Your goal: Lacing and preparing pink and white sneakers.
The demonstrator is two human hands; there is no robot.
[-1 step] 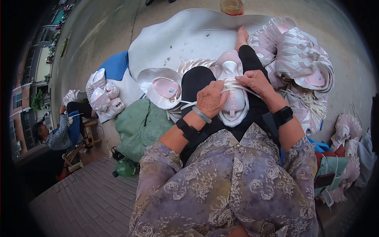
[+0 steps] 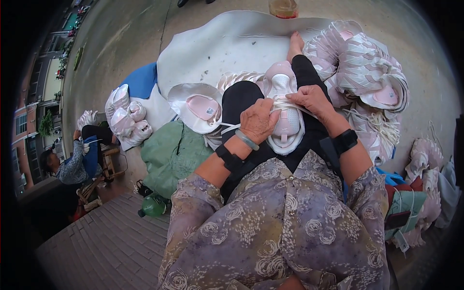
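Note:
A pink-and-white shoe upper [image 2: 286, 123] lies across my lap, its toe end pointing away from me. White shoelace [image 2: 280, 102] crosses its middle, and a length trails left from my left hand. Curled against the upper's left edge, my left hand [image 2: 258, 120] grips it and the lace near the thumb; its fingertips are partly hidden. Opposite, my right hand [image 2: 311, 101] pinches the lace between thumb and forefinger. Another pale upper with a pink insole-like patch [image 2: 201, 107] lies beside my left knee.
Bundles of stacked uppers [image 2: 365, 67] sit at the far right, more [image 2: 126, 116] at the left. A white sheet [image 2: 212, 48] spreads ahead. Near my left are a green sack [image 2: 174, 150] and a green bottle [image 2: 153, 205]. Another person [image 2: 77, 157] sits far left.

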